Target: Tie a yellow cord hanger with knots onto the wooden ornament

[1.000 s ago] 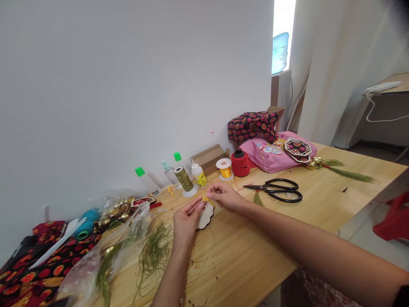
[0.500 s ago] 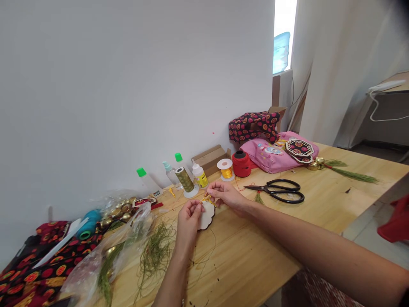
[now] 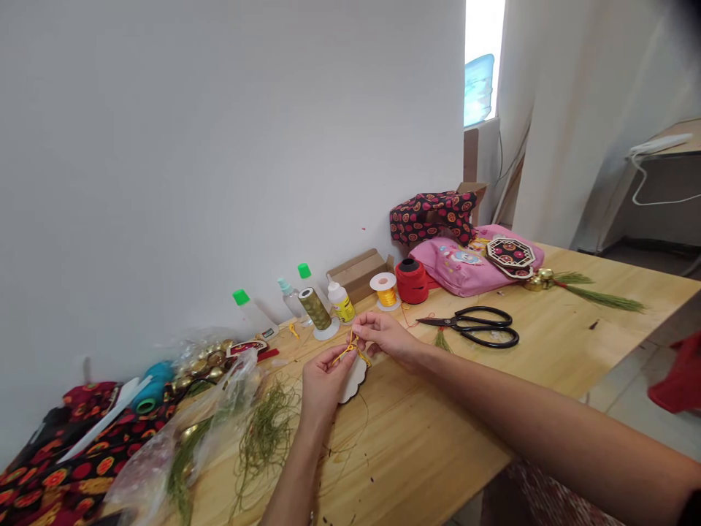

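My left hand (image 3: pixel 322 380) pinches one end of a yellow cord (image 3: pixel 350 346) and steadies a small scalloped wooden piece (image 3: pixel 353 380) that rests against the wooden table (image 3: pixel 438 431). My right hand (image 3: pixel 383 332) pinches the other end of the same cord just above the piece. Both hands are closed in a pinch, close together, with the cord stretched between them. Loose green threads (image 3: pixel 266 431) lie just left of my left forearm.
Black scissors (image 3: pixel 476 326) lie right of my hands. Behind them stand a gold thread cone (image 3: pixel 316 310), glue bottle (image 3: pixel 342 301), yellow spool (image 3: pixel 386 290), red spool (image 3: pixel 412 280) and cardboard box (image 3: pixel 358 272). A pink pouch (image 3: pixel 465 267) lies far right. Plastic bag (image 3: pixel 164 453) and patterned cloth (image 3: pixel 49 475) lie left.
My hands have lifted slightly and drawn the yellow cord up from the wooden piece, so that it now shows between the fingers. Nothing else on the table moved.
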`<state>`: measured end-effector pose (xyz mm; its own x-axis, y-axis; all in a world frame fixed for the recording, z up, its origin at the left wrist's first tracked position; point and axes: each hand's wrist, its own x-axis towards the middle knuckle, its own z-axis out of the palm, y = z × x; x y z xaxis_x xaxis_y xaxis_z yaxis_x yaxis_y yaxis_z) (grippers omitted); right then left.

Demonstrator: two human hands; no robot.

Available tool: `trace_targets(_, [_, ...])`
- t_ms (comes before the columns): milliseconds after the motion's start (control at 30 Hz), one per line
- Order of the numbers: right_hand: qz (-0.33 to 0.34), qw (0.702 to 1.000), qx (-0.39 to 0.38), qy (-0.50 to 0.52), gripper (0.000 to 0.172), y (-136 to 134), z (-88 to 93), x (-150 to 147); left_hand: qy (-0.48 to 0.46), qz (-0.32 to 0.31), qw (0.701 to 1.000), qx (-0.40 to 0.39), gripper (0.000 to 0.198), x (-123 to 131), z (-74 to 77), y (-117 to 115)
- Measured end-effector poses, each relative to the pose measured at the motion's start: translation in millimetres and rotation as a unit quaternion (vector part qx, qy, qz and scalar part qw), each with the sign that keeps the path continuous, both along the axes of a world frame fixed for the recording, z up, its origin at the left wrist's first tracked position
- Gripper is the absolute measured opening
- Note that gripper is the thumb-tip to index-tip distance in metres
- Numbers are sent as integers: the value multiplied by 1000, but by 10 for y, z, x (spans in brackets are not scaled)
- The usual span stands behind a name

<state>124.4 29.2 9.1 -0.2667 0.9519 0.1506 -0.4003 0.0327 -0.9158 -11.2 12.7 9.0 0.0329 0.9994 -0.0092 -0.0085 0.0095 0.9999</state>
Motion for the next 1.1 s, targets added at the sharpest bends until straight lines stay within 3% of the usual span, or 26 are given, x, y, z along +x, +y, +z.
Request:
trace_targets(300, [-1, 999, 41, -13, 24, 12, -19, -37, 90, 38, 995, -13, 21, -7, 16, 2])
trace_targets(533, [-80, 996, -7, 31, 25, 24, 0, -39, 109, 20, 994, -8, 22, 32, 33, -25])
trace_targets(700, [-83, 995, -34, 49, 25, 38, -11, -25, 89, 3, 996, -3, 24, 59, 58, -51])
trace_targets(867, [-60, 995, -44, 61, 26, 36, 6, -3, 12, -2, 999, -34, 31, 66, 101, -90])
trace_targets(1100, [-41, 994, -59, 86, 24, 44, -11, -8, -14, -17, 999, -27, 20, 57, 145, -122])
